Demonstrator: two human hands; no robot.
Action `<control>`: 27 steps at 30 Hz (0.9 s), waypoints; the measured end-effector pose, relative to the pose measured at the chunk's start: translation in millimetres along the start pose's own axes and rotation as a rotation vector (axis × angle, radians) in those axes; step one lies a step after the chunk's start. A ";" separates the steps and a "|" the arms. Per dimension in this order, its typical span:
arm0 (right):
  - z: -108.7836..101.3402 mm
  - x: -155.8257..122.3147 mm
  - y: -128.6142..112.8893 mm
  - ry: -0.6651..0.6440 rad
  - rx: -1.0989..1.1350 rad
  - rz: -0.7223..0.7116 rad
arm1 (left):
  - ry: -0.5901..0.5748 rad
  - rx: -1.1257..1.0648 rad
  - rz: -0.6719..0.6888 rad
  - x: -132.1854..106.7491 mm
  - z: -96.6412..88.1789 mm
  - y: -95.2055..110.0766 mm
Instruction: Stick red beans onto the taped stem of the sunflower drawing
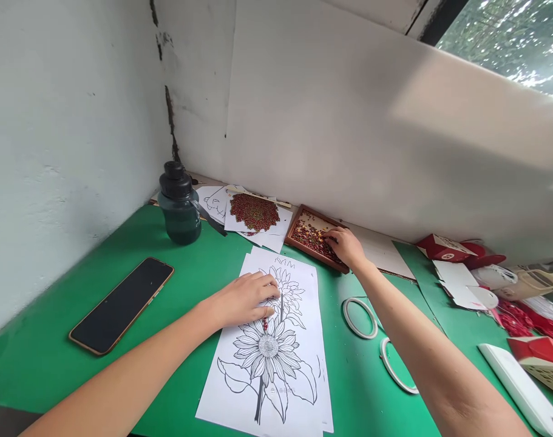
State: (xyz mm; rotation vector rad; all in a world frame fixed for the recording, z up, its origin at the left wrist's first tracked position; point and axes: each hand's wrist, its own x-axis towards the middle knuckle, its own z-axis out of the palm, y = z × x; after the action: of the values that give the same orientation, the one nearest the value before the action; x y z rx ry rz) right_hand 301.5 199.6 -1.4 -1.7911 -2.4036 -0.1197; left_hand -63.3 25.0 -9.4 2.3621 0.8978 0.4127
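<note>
Writing: short hand-lettered scrawl at top edge of sunflower sheet (pixel 276 340), not clearly legible; tiny print near its foot too small to read. No brand readable on phone (pixel 121 303), left of frame.

Sheet lies centre-bottom on green mat (pixel 53 340). Left hand (pixel 244 300) rests palm down on sheet's upper left, fingers loosely bent, gripping nothing visible; few red beads (pixel 264 325) just beside fingertips.

Wooden tray (pixel 303 226) of beads sits above sheet, right of centre. Right hand (pixel 344 246) inside tray, fingertips bunched among beads; cannot tell whether any are pinched.
</note>
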 end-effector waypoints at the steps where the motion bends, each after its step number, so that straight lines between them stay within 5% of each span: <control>1: -0.3 -0.2 -0.9 0.007 -0.007 0.006 | -0.001 -0.001 -0.001 -0.1 -0.1 0.3; 18: 3.5 -1.0 -0.2 0.042 0.032 -0.049 | -0.001 0.040 0.001 -1.6 1.6 -0.7; 27: -3.5 -20.1 -8.4 0.257 0.215 0.038 | -0.004 0.040 0.006 -1.3 0.4 0.0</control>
State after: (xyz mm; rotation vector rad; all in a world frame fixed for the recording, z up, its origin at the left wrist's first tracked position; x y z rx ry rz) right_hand 299.3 177.6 -1.0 -1.6166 -2.1163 -0.0776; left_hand -64.0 24.0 -9.9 2.4018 0.9061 0.3961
